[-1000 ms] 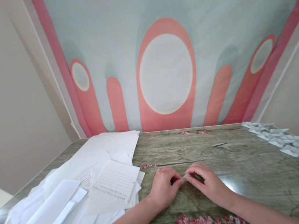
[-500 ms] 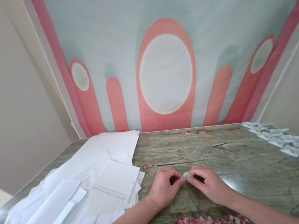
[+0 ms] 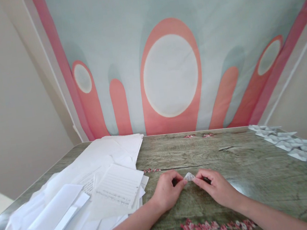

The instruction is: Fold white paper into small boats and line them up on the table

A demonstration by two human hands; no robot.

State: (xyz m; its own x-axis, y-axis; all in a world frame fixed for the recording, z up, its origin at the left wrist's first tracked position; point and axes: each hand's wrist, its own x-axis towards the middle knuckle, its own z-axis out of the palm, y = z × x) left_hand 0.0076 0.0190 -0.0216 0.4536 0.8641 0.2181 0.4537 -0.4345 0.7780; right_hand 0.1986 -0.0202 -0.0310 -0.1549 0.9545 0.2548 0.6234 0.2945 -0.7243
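Observation:
A small folded piece of paper, with a pointed top and faint writing on it, is held between my two hands over the table. My left hand pinches its left corner between thumb and fingers. On the other side, my right hand grips the right corner the same way. Where the fingertips press, the paper's edges are hidden. Several folded paper boats stand in a line along the table's right side, apart from my hands.
A broad pile of white paper sheets covers the table's left part, topped by a lined sheet with handwriting. The wood-patterned table carries printed pink flowers. Behind its far edge rises a patterned wall covering.
My hands have drawn slightly apart, so more of the folded paper shows between them. The sheets and the paper boats have stayed where they were.

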